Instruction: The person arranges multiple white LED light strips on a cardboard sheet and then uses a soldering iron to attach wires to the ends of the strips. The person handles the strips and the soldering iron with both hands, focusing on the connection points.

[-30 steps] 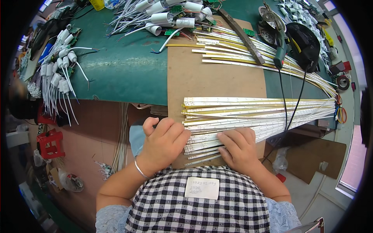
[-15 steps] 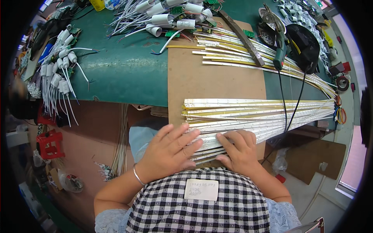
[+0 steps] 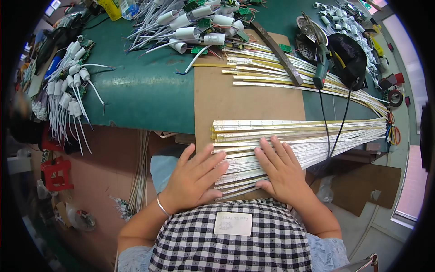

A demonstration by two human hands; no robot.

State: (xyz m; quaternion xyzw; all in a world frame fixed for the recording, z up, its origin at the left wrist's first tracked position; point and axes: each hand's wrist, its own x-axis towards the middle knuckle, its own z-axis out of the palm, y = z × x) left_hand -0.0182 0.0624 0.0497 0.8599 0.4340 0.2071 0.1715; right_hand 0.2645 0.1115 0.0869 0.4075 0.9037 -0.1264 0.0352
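A fan of thin white LED strips (image 3: 290,148) with yellowish edges lies across the brown board (image 3: 249,100) at the table's near edge. My left hand (image 3: 195,174) rests at the strips' left ends, fingers spread, fingertips touching them. Flat on top of the strips, a little to the right, lies my right hand (image 3: 282,170) with its fingers stretched out. Neither hand grips anything. Toward the right the strips narrow together, where coloured wires (image 3: 393,129) stick out.
Beyond lies a second bunch of strips (image 3: 267,81) under a dark metal bar (image 3: 277,52). A green-handled soldering iron (image 3: 321,72) rests beside a black cap-like object (image 3: 348,59), its cable crossing the strips. White cylindrical parts with leads (image 3: 186,34) are heaped behind; more (image 3: 72,86) lie left.
My right hand has slid up and flattened, its fingers reaching farther over the strips. My left hand has shifted slightly left and down. The view has tilted a little.
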